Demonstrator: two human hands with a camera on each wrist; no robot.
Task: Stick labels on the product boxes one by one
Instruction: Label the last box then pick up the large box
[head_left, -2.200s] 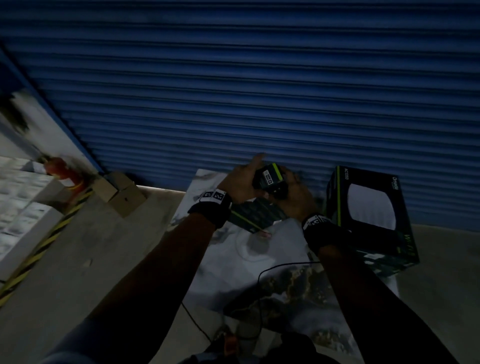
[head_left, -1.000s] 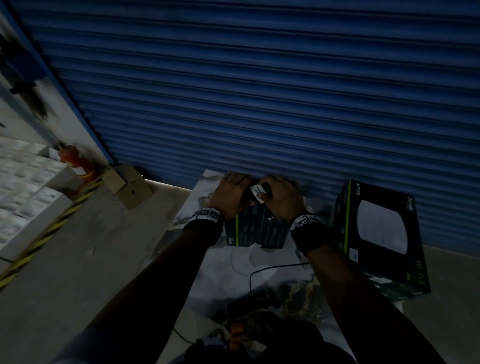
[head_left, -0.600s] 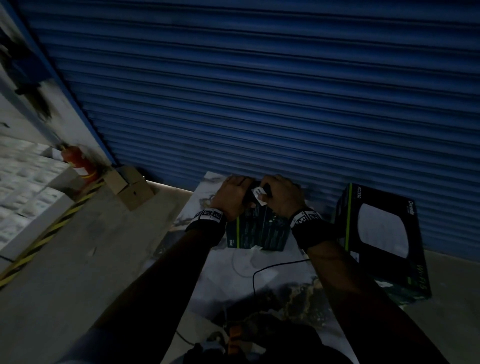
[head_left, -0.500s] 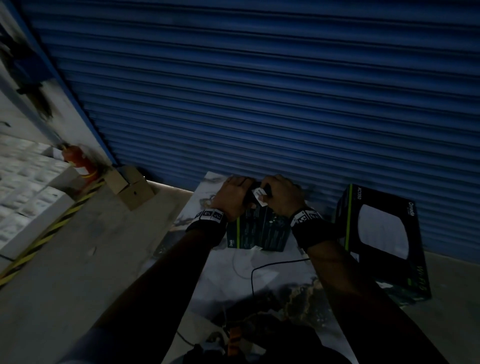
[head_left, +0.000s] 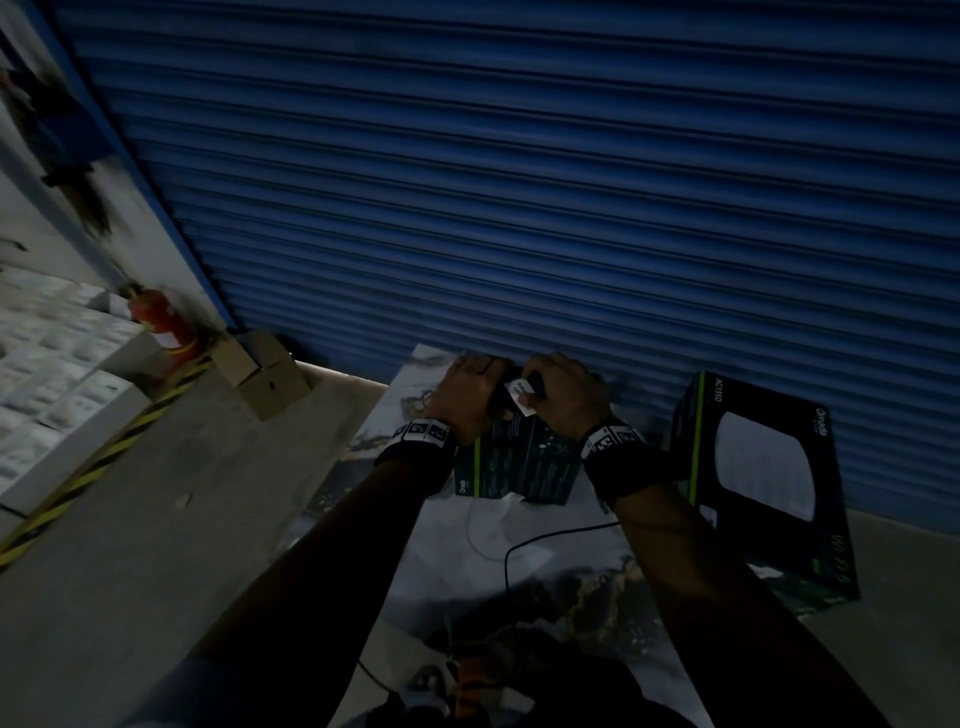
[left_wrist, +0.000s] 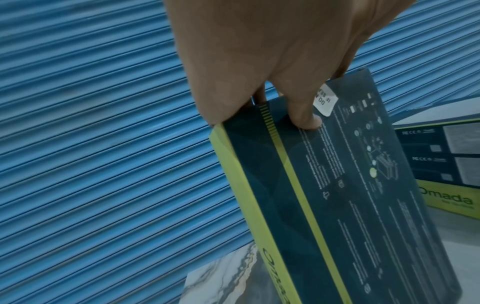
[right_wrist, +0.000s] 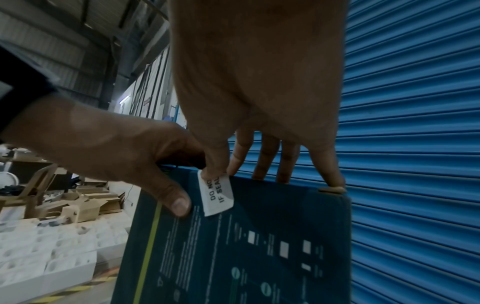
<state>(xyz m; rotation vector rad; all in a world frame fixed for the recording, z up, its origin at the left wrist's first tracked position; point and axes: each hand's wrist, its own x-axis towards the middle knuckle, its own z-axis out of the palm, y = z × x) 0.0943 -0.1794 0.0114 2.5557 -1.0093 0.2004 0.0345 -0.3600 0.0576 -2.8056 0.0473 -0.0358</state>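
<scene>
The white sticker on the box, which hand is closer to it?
Right. The right hand presses its thumb onto the white sticker at the box top edge; the left hand grips the box just beside it.

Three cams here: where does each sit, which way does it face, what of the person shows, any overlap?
Head: on the head, facing forward and down at the blue roller shutter; both forearms, left hand, right hand.
Left wrist: along the left hand, which grips the upright dark teal cardboard product box at its top edge.
Right wrist: along the right hand, whose thumb presses the white seal label onto the box; left hand visible.
Shared: box, label, shutter in all three.
</scene>
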